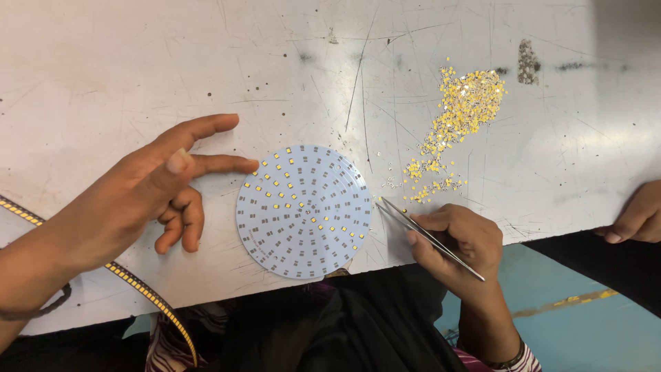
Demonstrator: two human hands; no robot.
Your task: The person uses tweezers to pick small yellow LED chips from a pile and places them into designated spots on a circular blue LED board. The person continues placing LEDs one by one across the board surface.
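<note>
- A large white table [103, 62] is seen filling most of the view; its top is scratched all over and marked with dark specks and smudges.
- Below the table's near edge, a blue floor [585, 331] with a yellow stripe is shown at the lower right, and dark clothing [372, 324] is seen at the bottom middle.
- The left hand [155, 189] is held just above the table at the left of the disc, empty, with thumb and two fingers stretched out and the other fingers curled under; one fingertip is placed just beside the disc's left rim, though contact cannot be told.
- A round white disc [303, 211], a circuit board ringed with small grey pads, is laid flat at the table's near edge, between the two hands; some of its pads are filled with tiny yellow chips.
- The right hand [458, 241] is rested at the table's edge to the right of the disc and is closed around a pair of metal tweezers [427, 237].
- The tweezers are pointed up and left, and their tips are held just beside the disc's right rim, close together; whether a chip is pinched cannot be told.
- A loose heap of small yellow chips [461, 110] is spread on the table above the right hand, trailing down toward the tweezer tips.
- Another person's hand [637, 217] is rested on the table edge at the far right.
- A thin strip [148, 296] studded with yellow is run across the table's lower left corner, passing under the left forearm.
</note>
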